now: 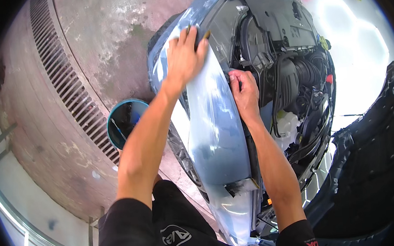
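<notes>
A light blue-grey car fender (219, 144) with whitish sanded-looking patches runs lengthwise in front of me. My left hand (184, 60) lies on its far part, fingers and thumb closed around a dark flat pad with brownish edges (207, 34); most of that pad is under the hand. By the fender's inner edge, beside the engine bay, my right hand (246, 90) is closed with the fingers curled. A greyish bit shows at its fingertips, too small to name. Nearer me, a dark and silvery flat piece (241, 187) lies on the fender.
On the floor left of the car stands a dark bucket with a blue-green rim (111, 131), partly behind my left forearm. Beyond it runs a slatted floor drain (61, 71). The engine bay (290, 84) with hoses and a white tank (288, 129) lies open to the right.
</notes>
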### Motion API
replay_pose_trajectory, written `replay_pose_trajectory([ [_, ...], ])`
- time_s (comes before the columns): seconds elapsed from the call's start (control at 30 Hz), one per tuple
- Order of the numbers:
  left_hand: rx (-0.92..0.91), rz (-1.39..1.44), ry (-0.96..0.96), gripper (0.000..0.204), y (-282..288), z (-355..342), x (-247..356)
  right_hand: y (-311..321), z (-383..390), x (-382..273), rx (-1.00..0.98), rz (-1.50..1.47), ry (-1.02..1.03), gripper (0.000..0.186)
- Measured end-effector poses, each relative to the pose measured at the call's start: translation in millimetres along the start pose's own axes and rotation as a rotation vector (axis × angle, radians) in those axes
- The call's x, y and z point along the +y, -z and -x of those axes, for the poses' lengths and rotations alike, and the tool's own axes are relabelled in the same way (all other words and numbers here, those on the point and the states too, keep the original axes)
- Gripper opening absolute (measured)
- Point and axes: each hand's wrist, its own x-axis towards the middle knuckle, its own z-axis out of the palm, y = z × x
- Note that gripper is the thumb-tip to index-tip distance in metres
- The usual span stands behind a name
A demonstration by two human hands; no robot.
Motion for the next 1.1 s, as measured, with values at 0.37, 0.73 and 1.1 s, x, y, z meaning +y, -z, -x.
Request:
replay_pose_trajectory([
  [0.37, 0.003, -0.074, -0.06, 0.059, 7.0, -26.8, -6.0, 1.3, -4.7, -11.9, 0.0, -0.034, -0.012, 0.01],
  [0.73, -0.028, -0.111, -0.067, 0.059, 6.1, -52.3, -9.9, 1.1, -6.8, -15.1, 0.009, -0.038, -0.015, 0.01],
  [1.1, 0.086, -0.151, -0.173, 0.055, 8.7, -35.1, -6.7, 1.2, -6.0, -12.6, 0.019, -0.013, 0.025, 0.01],
])
